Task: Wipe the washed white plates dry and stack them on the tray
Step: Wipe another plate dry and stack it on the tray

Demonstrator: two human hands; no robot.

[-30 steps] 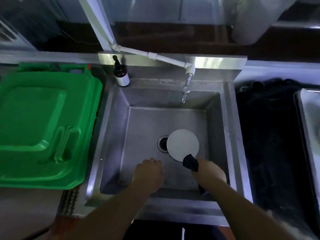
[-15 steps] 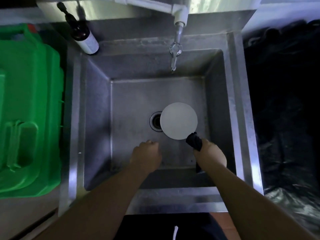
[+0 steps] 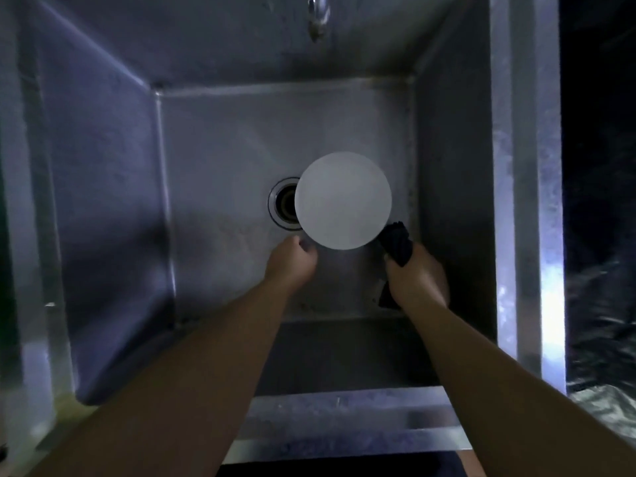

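White plate [image 3: 343, 200]: it lies flat on the floor of the sink, covering the right part of the drain; this plate is the landmark for all places below.
Progress: the task looks to be at its beginning for this plate. It is not lifted and not wiped yet, and no tray or stack of dried plates is in view, so drying and stacking are left to do.
Left hand [image 3: 292, 261]: just beside the near-left edge of the plate. The fingers are curled under and the fingertips reach the plate rim. If they already hold the rim or only touch it I cannot tell, because the picture is dark and soft there.
Right hand [image 3: 416, 275]: just beside the near-right edge of the plate. The fingers are clenched round a dark cloth [image 3: 397, 244].
Dark cloth: its upper end stands out of the fist and touches the near-right rim of the plate; a lower end hangs under the hand.
Drain [image 3: 284, 203]: left of the plate, half hidden under it.
Sink [image 3: 113, 187]: steel walls stand on all sides of the plate.
Tap [image 3: 318, 15]: beyond the plate, at the far wall.
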